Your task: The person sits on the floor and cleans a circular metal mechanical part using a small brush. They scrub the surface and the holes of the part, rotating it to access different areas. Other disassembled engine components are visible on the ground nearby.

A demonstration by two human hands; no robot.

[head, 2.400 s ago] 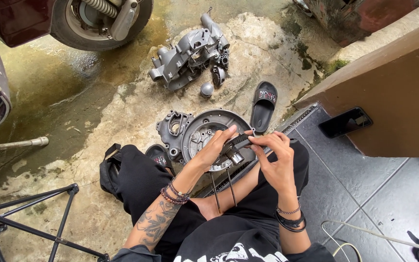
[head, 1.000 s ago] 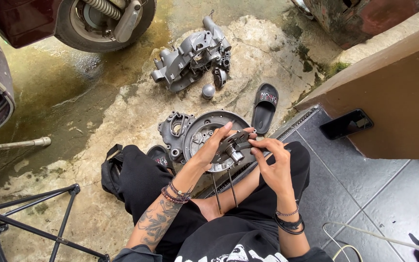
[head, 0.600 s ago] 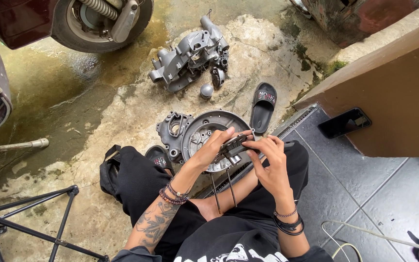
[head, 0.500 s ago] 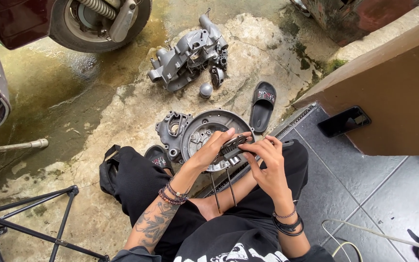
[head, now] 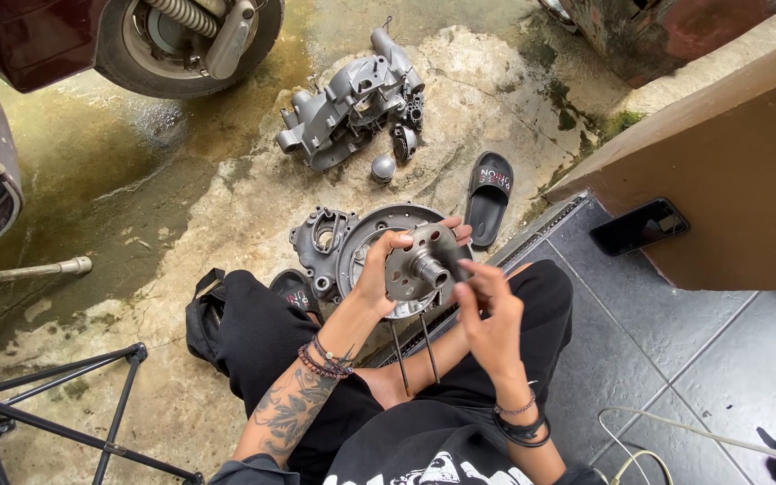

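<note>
- Your left hand [head: 379, 269] is curling around the rim of a round grey metal hub [head: 417, 268], fingers closed on its edge, holding it up above your lap.
- Your right hand [head: 487, 310] is reaching in at the hub's central boss with fingertips pinched; whether they are gripping anything small is too blurred to tell.
- Two thin rods [head: 413, 346] are hanging below the hub, between your knees.
- Just behind the hub, the engine casing [head: 339, 247] is lying on the wet concrete.
- The hub is looking greasy; with only a one-handed rim grip, it could be slipping onto the casing or your legs.
</note>
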